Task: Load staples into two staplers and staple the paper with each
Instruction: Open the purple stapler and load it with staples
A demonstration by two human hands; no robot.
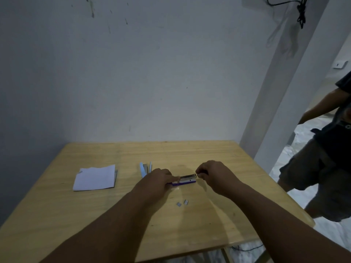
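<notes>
Wooden table (209,152) sitting against the wall. Lying on it: white paper (95,178) at left, light blue stapler (144,168) opened up near center, purple stapler (184,181) just right of it, two small staple strips (182,203) nearer.

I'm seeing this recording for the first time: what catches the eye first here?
Mid-table, both hands work a purple stapler: the left hand holds its left end, while the right hand pinches at the tip of its metal staple rail. A blue stapler lies open just beyond the left hand, a white paper stack sits to the left, and loose staple pieces lie nearer the viewer.
</notes>
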